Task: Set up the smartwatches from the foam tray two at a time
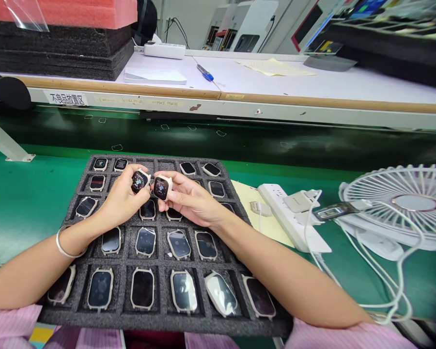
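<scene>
Holding the left watch (140, 181) and the right watch (162, 188) above a foam tray (160, 321)

Both watches are up over the middle of the tray, side by side, faces toward me and lit. My left hand (125, 194) pinches one, thumb along its lower edge and fingers curled at the top and behind. My right hand (189, 198) grasps the other, thumb against the side of its case and fingers supporting the back. Whether the two cases touch, I can't tell.

I judge each one light, rigid and rather slippery: a smooth, pale case with rounded corners around a glossy dark face. The glass would be the part to spare from scratches or a drop, so I'd take hold by the rim and keep my fingertips off the front. No straps show, only short lugs at the ends.

Beneath, the tray is dark grey, grainy and looks soft, cut into squarish pockets. More pale-rimmed watches (143, 289) sit in many of them, some askew, several catching bright glare.

The tray rests on a smooth green tabletop (29, 194). To its right are a yellowish paper sheet (246, 190), a hard white power strip (275, 206) with looping cables (399, 271), and a round fan (370, 194) with a ribbed guard. Beyond, a pale shelf (334, 92) carries thick red foam (72, 12) stacked on coarse black foam (76, 46).
</scene>
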`<action>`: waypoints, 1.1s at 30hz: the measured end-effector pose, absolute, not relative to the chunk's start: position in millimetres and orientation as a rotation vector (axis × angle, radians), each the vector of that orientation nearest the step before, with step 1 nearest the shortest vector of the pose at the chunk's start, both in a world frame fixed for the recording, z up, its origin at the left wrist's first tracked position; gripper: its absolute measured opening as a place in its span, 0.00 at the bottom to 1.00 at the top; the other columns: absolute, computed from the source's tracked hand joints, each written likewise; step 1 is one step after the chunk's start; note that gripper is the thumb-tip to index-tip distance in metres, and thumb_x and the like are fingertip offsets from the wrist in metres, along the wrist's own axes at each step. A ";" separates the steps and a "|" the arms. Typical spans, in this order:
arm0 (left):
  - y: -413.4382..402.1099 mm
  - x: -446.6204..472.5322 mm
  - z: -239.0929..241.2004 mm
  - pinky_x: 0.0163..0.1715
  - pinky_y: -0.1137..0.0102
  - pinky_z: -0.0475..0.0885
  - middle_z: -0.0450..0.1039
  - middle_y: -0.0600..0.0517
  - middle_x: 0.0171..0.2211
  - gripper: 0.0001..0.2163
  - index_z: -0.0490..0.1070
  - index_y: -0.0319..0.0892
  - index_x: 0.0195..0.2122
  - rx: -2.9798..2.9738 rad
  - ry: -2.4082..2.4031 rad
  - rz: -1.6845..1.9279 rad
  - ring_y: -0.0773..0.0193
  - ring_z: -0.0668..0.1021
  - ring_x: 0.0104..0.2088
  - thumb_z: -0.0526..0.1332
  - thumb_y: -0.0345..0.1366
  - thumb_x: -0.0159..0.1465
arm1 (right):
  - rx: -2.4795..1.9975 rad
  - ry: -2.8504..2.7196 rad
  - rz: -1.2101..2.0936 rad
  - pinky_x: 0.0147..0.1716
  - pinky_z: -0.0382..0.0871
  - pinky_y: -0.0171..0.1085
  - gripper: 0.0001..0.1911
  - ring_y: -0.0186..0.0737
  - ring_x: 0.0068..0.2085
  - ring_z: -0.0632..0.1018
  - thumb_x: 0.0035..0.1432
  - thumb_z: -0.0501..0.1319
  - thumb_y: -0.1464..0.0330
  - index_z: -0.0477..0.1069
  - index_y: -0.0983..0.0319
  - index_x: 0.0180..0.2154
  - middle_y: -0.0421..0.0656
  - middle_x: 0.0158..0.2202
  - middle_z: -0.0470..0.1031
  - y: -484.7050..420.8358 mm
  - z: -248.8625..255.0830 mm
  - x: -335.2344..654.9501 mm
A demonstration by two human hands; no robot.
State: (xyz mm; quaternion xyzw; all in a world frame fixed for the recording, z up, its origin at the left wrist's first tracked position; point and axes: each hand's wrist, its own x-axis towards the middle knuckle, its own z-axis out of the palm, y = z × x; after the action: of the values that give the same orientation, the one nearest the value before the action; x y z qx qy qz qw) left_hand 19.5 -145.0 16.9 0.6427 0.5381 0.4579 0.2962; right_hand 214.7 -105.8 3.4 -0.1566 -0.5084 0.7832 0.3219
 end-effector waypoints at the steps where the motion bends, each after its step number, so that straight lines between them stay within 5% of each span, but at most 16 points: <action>1: -145.1 19.3 16.5 0.33 0.68 0.68 0.72 0.51 0.39 0.16 0.65 0.43 0.47 1.715 1.429 1.222 0.64 0.73 0.33 0.60 0.36 0.57 | -0.405 -1.335 2.055 0.35 0.73 0.34 0.27 0.34 0.34 0.80 0.57 0.74 0.61 0.68 0.58 0.54 0.38 0.38 0.75 -105.9 3.4 214.6; 13: -144.3 20.3 17.8 0.37 0.68 0.70 0.73 0.50 0.41 0.14 0.68 0.42 0.45 1.626 1.415 1.256 0.63 0.74 0.37 0.63 0.36 0.57 | -0.409 -1.237 2.110 0.37 0.74 0.33 0.27 0.33 0.35 0.80 0.56 0.75 0.65 0.69 0.58 0.55 0.39 0.42 0.77 -103.5 4.8 215.1; 18: -140.3 22.4 23.6 0.26 0.73 0.67 0.72 0.52 0.35 0.19 0.68 0.39 0.49 1.021 1.239 1.192 0.71 0.72 0.24 0.66 0.37 0.59 | -0.529 -1.090 2.141 0.38 0.75 0.36 0.23 0.39 0.37 0.83 0.58 0.68 0.70 0.67 0.60 0.55 0.44 0.45 0.81 -94.4 3.3 214.8; 24: -140.6 21.8 30.5 0.19 0.74 0.69 0.74 0.50 0.35 0.18 0.67 0.38 0.56 0.810 1.149 1.214 0.69 0.76 0.20 0.59 0.35 0.65 | -0.642 -1.054 2.064 0.32 0.73 0.37 0.17 0.37 0.29 0.80 0.56 0.65 0.69 0.69 0.61 0.48 0.46 0.44 0.82 -89.4 -0.8 215.3; 33: -140.5 18.8 26.7 0.30 0.68 0.81 0.78 0.49 0.36 0.17 0.69 0.40 0.54 0.912 1.028 1.189 0.61 0.83 0.26 0.62 0.36 0.64 | -0.668 -1.157 1.975 0.34 0.71 0.37 0.24 0.36 0.30 0.79 0.53 0.69 0.66 0.67 0.57 0.52 0.40 0.41 0.79 -94.8 1.9 215.5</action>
State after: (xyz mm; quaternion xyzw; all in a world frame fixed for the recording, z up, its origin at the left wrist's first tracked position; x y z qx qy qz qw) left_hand 18.8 -140.5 26.7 0.3959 0.4461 0.5159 0.6149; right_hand 215.5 -94.8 1.9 -0.2605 -0.4509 0.7695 0.3697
